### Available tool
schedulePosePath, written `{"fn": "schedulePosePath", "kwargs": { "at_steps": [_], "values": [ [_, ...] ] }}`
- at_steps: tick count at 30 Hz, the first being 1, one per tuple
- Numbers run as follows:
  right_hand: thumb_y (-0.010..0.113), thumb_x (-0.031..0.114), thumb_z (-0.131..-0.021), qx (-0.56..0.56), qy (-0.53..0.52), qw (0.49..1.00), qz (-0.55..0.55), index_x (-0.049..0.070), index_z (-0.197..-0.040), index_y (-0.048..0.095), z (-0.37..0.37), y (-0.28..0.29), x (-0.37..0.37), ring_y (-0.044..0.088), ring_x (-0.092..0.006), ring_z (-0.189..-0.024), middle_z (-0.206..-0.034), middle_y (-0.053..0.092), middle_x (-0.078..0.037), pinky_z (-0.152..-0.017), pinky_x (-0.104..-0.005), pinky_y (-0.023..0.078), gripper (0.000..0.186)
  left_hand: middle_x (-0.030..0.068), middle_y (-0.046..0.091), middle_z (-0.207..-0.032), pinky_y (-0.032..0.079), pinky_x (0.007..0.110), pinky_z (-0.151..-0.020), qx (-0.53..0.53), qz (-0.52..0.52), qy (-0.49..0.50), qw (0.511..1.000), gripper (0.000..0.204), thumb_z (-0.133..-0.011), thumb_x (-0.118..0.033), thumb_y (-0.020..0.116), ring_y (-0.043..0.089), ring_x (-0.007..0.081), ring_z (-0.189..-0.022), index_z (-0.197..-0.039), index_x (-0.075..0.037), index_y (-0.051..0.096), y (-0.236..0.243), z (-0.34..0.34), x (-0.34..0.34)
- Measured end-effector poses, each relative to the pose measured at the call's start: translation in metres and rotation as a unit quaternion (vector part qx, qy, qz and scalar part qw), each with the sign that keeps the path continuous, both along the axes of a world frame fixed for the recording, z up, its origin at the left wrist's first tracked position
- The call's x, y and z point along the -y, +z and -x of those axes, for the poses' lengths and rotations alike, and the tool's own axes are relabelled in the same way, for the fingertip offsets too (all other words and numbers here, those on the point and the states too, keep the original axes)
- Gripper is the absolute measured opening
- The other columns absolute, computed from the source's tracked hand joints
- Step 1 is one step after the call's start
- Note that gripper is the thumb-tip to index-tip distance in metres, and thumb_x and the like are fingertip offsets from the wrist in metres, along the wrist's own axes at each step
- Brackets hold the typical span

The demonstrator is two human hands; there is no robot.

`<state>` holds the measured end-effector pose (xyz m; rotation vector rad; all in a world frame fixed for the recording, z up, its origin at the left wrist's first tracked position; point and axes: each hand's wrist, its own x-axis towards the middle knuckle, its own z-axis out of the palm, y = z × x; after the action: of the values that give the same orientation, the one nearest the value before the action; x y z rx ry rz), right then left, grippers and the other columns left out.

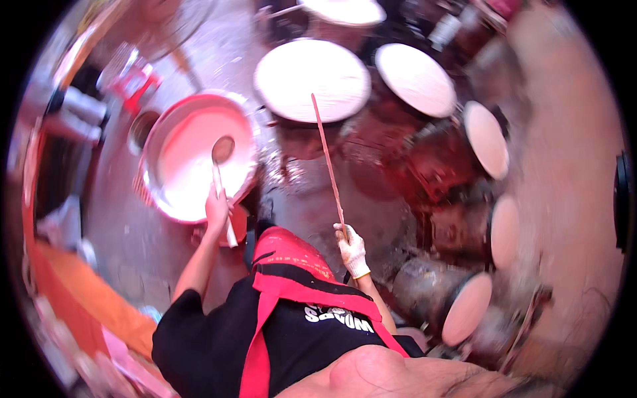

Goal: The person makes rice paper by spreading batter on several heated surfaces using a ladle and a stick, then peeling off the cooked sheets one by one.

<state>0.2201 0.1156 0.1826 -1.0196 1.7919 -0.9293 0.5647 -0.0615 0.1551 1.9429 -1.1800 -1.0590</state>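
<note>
My left hand is bare and wrapped round the pale handle of a ladle. The ladle's round bowl is over a wide pink-rimmed basin of smooth, pale liquid. In a white work glove, my right hand grips the near end of a long, thin wooden stick. The stick points away from me, and its far tip overlaps a round, flat, white-topped pan on a dark stand. Whether the tip touches that surface, I cannot tell.
Several more round white tops on dark drum-like stands curve round to my right, among them one at the back and one close by. A red container sits beside the basin. Left of it are a red stool-like object and an orange panel.
</note>
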Motion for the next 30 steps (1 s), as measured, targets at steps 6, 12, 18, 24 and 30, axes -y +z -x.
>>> {"fn": "schedulePosePath", "kwargs": {
  "at_steps": [6,12,18,24,30],
  "values": [
    [0.05,0.023,-0.092,-0.135,0.296,0.944,-0.06,0.005,-0.122,0.051,-0.105,-0.03,0.142,0.061,-0.0292,-0.087,-0.092,0.062,-0.018,-0.077,-0.0379,0.047,0.036,0.012,0.058,-0.084,0.048,0.039,-0.072,0.488,0.149,-0.42,0.751,0.049,-0.08,-0.004,0.049,0.059,0.0232,-0.083,-0.127,-0.016,0.052,-0.103,-0.193,0.101],
    [0.049,0.016,-0.091,-0.196,0.4,0.878,0.174,0.012,-0.142,0.03,-0.205,-0.054,0.275,0.06,-0.0366,-0.081,-0.1,0.059,-0.019,-0.069,-0.0421,0.049,0.055,0.0137,0.058,-0.088,0.051,0.041,-0.068,0.475,0.03,-0.242,0.846,0.05,-0.084,-0.01,0.049,0.06,0.0275,-0.08,-0.134,-0.01,0.042,-0.103,-0.206,0.138],
    [0.045,0.015,-0.09,-0.292,0.437,0.851,-0.017,0.021,-0.144,0.024,-0.255,-0.109,0.318,0.061,-0.0384,-0.074,-0.084,0.061,-0.02,-0.065,-0.0477,0.048,0.059,-0.0013,0.035,-0.05,0.031,0.022,-0.031,-0.69,-0.261,0.36,0.571,0.022,-0.093,-0.022,0.038,0.033,0.0101,-0.036,-0.081,-0.006,0.045,-0.154,-0.107,0.176],
    [0.046,0.014,-0.089,-0.297,0.426,0.854,0.001,0.021,-0.147,0.012,-0.206,-0.056,0.246,0.061,-0.0392,-0.07,-0.079,0.062,-0.022,-0.062,-0.0508,0.048,0.067,-0.0029,0.033,-0.054,0.03,0.018,-0.032,-0.822,-0.174,0.306,0.448,0.018,-0.093,-0.02,0.038,0.031,0.0066,-0.039,-0.079,-0.008,0.038,-0.041,-0.067,0.175],
    [0.05,0.013,-0.088,-0.282,0.375,0.866,0.173,0.021,-0.147,0.014,-0.196,-0.008,0.185,0.06,-0.0358,-0.061,-0.071,0.059,-0.018,-0.054,-0.0493,0.048,0.07,-0.001,0.037,-0.064,0.031,0.017,-0.035,-0.796,-0.023,0.213,0.566,0.018,-0.096,-0.023,0.038,0.036,0.0059,-0.045,-0.096,-0.005,0.041,0.103,-0.078,0.14]
  ]
}}
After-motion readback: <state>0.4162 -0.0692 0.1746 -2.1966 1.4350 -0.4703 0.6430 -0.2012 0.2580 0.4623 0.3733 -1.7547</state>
